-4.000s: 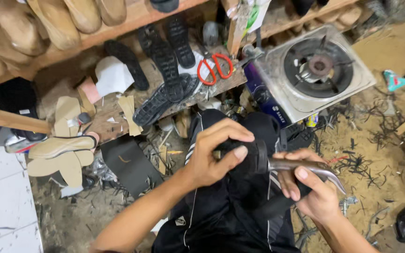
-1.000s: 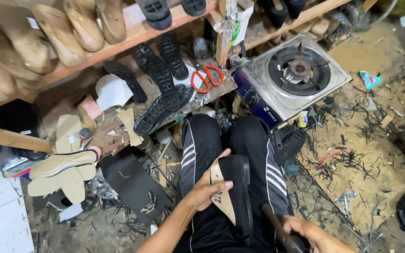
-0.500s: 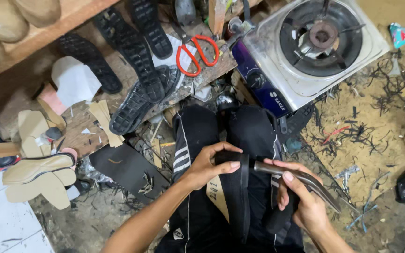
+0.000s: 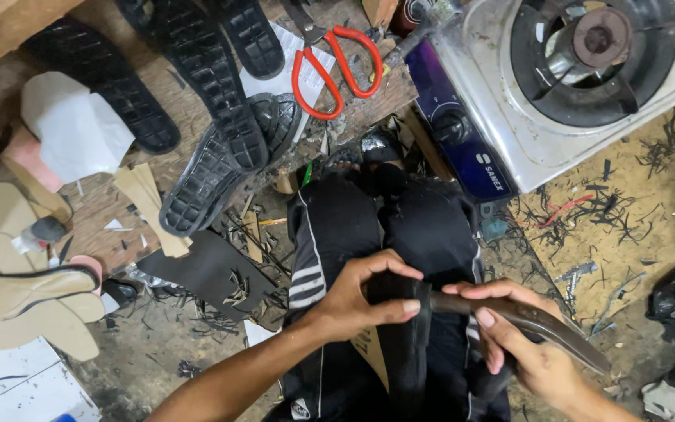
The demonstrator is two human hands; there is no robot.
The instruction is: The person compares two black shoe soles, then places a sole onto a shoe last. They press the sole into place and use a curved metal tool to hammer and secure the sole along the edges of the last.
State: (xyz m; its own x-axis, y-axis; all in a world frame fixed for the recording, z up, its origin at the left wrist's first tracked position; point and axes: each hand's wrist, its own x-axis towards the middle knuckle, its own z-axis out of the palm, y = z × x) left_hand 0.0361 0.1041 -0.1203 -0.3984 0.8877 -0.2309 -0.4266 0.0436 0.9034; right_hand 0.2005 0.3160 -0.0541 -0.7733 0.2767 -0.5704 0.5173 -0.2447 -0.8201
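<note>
Back from a second ago's loose hold: left hand (image 4: pixel 353 301) pinching the black shoe upper (image 4: pixel 400 344) on the lap, right hand (image 4: pixel 521 344) wrapped round curved pliers (image 4: pixel 541 324) now touching its edge.

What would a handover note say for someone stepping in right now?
Left hand: grips the black shoe piece standing on the lap, thumb and fingers pinching its top edge.
Right hand: closed on the curved metal tool, its tip meeting the piece's top edge.
Nearby: scissors and black soles on the wooden board, stove to the right, scraps on the floor.
Done: piece held and tool set to its edge.
Left: how far the edge work has got cannot be told.
</note>
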